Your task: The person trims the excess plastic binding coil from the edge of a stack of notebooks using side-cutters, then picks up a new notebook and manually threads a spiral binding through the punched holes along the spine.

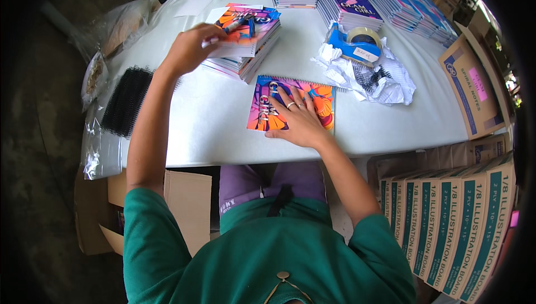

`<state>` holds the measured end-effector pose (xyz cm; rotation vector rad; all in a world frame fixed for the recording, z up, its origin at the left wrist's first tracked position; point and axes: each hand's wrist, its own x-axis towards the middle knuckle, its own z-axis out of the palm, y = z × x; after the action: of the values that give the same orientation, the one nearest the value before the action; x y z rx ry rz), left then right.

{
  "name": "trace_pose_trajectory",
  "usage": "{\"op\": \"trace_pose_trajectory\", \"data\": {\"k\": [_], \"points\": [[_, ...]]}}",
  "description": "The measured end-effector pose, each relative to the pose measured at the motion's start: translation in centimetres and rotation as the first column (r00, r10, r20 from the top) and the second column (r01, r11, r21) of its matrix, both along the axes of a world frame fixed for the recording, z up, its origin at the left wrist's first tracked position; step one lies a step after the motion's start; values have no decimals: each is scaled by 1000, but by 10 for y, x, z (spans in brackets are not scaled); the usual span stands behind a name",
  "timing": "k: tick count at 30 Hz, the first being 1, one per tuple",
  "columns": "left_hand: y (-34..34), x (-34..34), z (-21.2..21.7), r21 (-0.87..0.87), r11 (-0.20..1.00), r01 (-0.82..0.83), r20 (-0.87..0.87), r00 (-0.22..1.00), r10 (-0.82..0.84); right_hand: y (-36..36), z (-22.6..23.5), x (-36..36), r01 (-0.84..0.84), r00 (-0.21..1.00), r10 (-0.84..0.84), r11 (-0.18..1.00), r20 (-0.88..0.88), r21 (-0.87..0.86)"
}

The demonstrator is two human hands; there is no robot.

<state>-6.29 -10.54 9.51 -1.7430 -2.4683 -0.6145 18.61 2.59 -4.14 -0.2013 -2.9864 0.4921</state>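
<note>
A spiral notebook (261,103) with a bright orange, pink and purple cover lies near the table's front edge, its coil along the far side. My right hand (302,119) rests flat on the cover, fingers spread, with a ring on one finger. To the left, my left hand (192,48) is over a stack of notebooks (245,66). Its curled fingers are at the near end of blue-handled pliers (241,23), which lie across the top cover; the exact grip is partly hidden. Loose white-backed sheets or covers sit on that stack.
Black plastic coils (125,101) lie at the left edge. A blue tape dispenser (357,47) sits on crumpled paper (391,83) at the right. Tall notebook stacks (349,6) stand at the back. Cardboard boxes (474,89) flank the table's right side.
</note>
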Motion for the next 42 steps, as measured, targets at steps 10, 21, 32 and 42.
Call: {"op": "trace_pose_trajectory", "data": {"k": [10, 21, 32, 42], "points": [[-4, 2, -11, -80, 995, -52, -256, 966, 30, 3, -3, -8, 6, 999, -5, 1000, -35, 20], [-50, 51, 10, 787, 573, -228, 519, 748, -414, 8, 74, -4, -412, 584, -534, 454, -611, -790], [-114, 132, -130, 344, 868, -358, 869, 471, -151, -27, 10, 35, -231, 931, -180, 380, -316, -896], [-115, 42, -118, 218, 859, -463, -156, 853, 499, -12, 12, 31, -236, 912, -222, 401, -344, -885]]}}
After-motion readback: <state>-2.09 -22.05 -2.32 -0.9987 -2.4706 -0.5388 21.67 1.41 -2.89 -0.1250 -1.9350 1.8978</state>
